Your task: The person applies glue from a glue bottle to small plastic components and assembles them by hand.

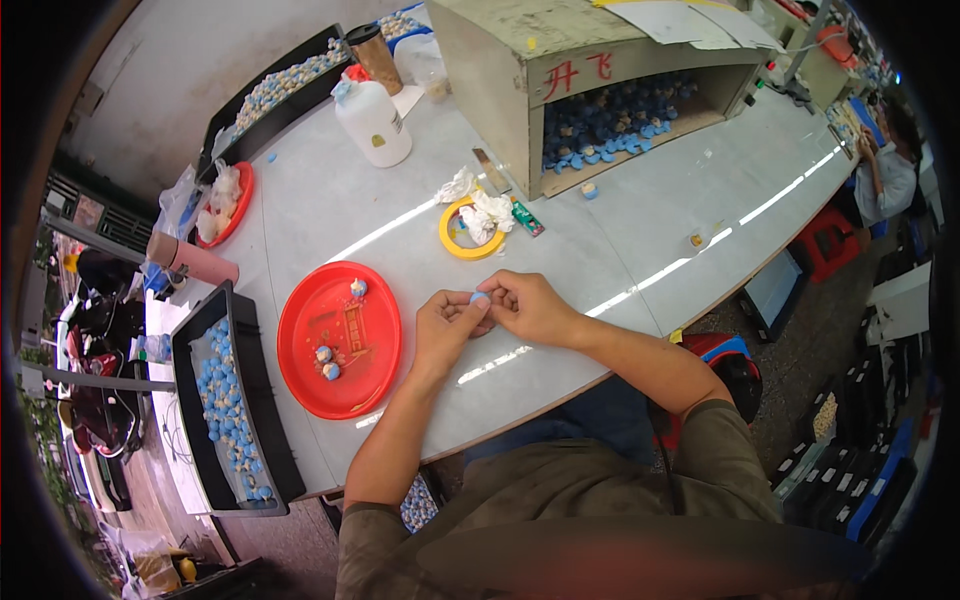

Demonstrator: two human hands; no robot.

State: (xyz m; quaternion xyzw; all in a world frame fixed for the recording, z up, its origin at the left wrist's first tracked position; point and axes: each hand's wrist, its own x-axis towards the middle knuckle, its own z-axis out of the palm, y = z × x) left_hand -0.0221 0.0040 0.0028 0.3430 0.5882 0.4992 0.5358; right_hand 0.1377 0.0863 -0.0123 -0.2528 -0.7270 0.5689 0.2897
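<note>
On the far left, a black tray holds many small blue-and-cream pieces. Next on the counter, a red round plate carries three more. Then the left hand pinches a small blue piece, just nearer the person than a yellow tape roll. The right hand grips that piece too, fingertips together. Farther right, a beige box contains blue pieces.

A brownish-olive shirt that had short sleeves, a thin dark cord that hung down it, blue trousers, bare fingers.
</note>
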